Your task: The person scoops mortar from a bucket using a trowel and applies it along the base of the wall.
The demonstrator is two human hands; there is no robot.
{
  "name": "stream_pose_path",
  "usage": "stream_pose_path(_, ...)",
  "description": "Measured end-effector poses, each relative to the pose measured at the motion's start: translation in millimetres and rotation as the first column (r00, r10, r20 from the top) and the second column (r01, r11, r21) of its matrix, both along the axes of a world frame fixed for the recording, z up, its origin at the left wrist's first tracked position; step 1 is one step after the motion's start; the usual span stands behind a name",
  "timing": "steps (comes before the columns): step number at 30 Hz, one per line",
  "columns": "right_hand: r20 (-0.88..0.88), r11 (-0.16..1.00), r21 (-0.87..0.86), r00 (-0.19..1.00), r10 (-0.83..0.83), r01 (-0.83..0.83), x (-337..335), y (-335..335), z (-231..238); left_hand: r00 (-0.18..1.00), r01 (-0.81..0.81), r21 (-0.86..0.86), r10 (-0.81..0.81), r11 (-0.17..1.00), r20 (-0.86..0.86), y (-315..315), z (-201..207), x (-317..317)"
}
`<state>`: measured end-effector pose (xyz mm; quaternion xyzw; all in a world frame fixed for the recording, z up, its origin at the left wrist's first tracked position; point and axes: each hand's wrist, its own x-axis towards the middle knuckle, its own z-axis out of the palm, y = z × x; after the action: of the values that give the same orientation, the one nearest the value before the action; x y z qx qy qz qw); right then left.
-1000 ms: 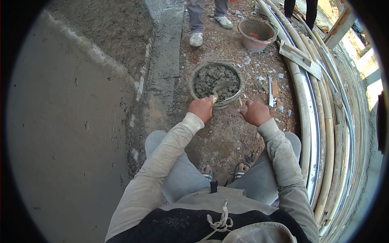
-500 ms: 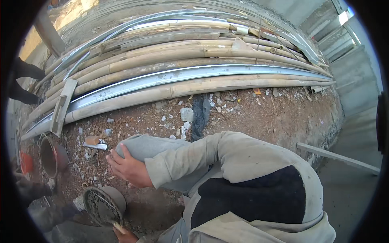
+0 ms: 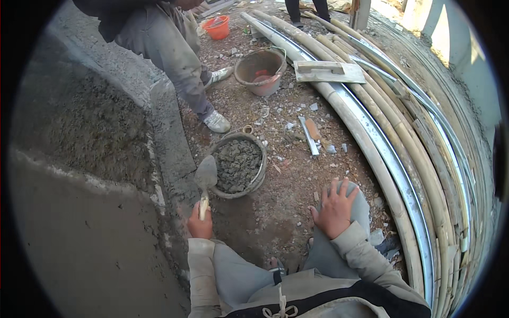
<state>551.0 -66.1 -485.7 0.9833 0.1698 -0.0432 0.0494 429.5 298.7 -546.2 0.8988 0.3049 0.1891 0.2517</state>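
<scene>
My left hand is closed round the wooden handle of a trowel. The trowel's grey blade points up and away from me, at the left rim of a bucket. Grey wet mortar fills much of that bucket. Flat on my right knee lies my right hand, fingers spread and holding nothing.
Rough and smooth mortar surfaces lie left, edged by a low ledge. A co-worker's leg is beyond the bucket. Another bucket, an orange pail, a float and bamboo poles stand or lie ahead and right.
My view has swung left, from the poles to the mortar surfaces and the co-worker. The trowel, earlier with its blade in the bucket, now shows its whole blade at the rim.
</scene>
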Motion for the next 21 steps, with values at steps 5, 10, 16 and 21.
stream_pose_path(5,-0.022,0.999,0.002,0.999,-0.033,0.033,5.4,-11.3,6.9,0.988,0.092,-0.025,-0.088,0.995,0.123,-6.0,-15.3,15.4)
stream_pose_path(10,0.039,0.998,-0.008,0.998,-0.056,0.056,2.5,-22.3,1.9,0.982,0.184,0.023,-0.185,0.983,0.039,-17.7,-15.2,31.2)
stream_pose_path(16,0.024,0.996,-0.084,0.999,-0.032,0.034,-4.3,-13.5,-0.8,0.976,0.179,-0.008,-0.177,0.984,0.131,-15.4,-12.3,21.7)
stream_pose_path(21,0.0,0.994,-0.106,1.0,-0.027,0.027,-10.8,-8.9,-3.6,0.98,0.139,-0.017,-0.135,0.99,0.143,-9.4,-5.7,10.1)
